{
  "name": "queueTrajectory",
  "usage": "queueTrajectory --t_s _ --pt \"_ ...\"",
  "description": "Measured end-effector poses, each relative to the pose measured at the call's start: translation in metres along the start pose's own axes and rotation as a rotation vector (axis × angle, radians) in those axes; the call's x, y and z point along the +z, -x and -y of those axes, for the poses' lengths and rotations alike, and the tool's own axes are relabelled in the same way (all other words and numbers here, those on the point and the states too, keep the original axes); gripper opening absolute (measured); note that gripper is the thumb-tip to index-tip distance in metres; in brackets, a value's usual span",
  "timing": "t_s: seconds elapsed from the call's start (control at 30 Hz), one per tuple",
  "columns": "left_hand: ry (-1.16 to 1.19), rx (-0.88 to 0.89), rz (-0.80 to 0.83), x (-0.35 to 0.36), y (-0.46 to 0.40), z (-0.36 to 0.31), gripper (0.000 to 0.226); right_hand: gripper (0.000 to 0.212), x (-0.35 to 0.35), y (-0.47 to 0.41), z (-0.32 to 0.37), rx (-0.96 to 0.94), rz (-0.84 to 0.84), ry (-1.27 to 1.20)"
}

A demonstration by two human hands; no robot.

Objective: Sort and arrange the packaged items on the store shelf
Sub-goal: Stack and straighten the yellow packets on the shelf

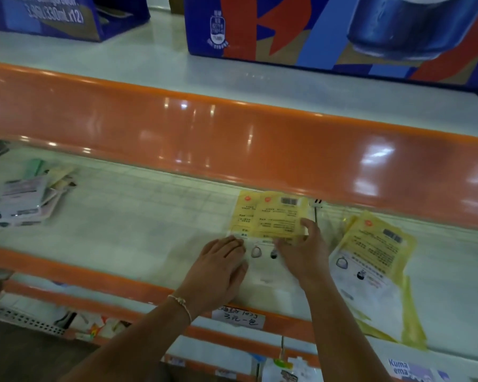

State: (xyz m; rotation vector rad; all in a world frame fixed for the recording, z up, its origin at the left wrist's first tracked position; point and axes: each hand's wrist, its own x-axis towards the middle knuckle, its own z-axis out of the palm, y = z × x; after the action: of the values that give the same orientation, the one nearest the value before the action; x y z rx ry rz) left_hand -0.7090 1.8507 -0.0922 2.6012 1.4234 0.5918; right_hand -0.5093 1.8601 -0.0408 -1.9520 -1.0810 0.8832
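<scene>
While the left hand (222, 267) lies flat with its fingers (233, 244) straight, pressing down on the near left part of a small stack of yellow-and-white packets (271, 219), the right hand (304, 252) meets the same stack from the other side. Its fingers (283, 244) spread loosely over the packets' lower yellow area and its thumb (308, 226) rests against their right edge, so it touches and steadies them without curling round them. A thin bracelet (180, 302) circles the left wrist. The stack lies on the white shelf (138, 216), roughly midway along it, its far end tucked under the orange lip of the shelf above (232, 139) and its white end reaching toward the front edge. Just beyond the thumb a small black-and-white clip (317, 203) shows at the back. Toward the right end of the shelf lies a second pile of the same yellow packets (375, 271), fanned and tilted, apart from the held stack. Near the left end sits a loose heap of pale grey and green packets (25, 199). A handwritten price tag (239, 317) hangs on the orange front rail (66, 271) below the left wrist. On the upper shelf stand blue drink cartons (342, 31).
</scene>
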Motion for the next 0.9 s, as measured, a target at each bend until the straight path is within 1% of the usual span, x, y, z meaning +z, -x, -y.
queueTrajectory --t_s 0.07,0.23,0.33,0.4,0.5,0.7,0.8,0.9 --pt "0.009 0.008 -0.011 0.0 -0.001 -0.001 0.038 0.07 -0.004 0.005 -0.007 0.045 0.026 -0.152" --pt "-0.003 0.021 -0.035 0.001 0.0 -0.001 0.038 0.062 -0.02 0.014 -0.022 0.033 -0.006 -0.256" --pt "0.036 0.022 -0.059 0.003 -0.006 -0.014 0.041 0.059 -0.036 0.016 -0.033 0.008 -0.073 -0.248" --pt "0.083 0.064 -0.057 0.004 -0.014 -0.032 0.039 0.054 -0.049 0.017 -0.04 -0.005 -0.121 -0.224" --pt "0.165 0.113 -0.03 0.008 -0.029 -0.064 0.041 0.045 -0.069 0.019 -0.048 -0.005 -0.188 -0.179" --pt "0.316 0.086 0.064 0.017 -0.049 -0.109 0.047 0.037 -0.103 0.023 -0.066 0.044 -0.327 -0.221" --pt "0.312 0.112 0.095 0.025 -0.051 -0.117 0.044 0.037 -0.12 0.023 -0.075 0.067 -0.374 -0.216" --pt "0.264 0.117 0.089 0.03 -0.048 -0.116 0.042 0.038 -0.132 0.022 -0.081 0.077 -0.417 -0.179"
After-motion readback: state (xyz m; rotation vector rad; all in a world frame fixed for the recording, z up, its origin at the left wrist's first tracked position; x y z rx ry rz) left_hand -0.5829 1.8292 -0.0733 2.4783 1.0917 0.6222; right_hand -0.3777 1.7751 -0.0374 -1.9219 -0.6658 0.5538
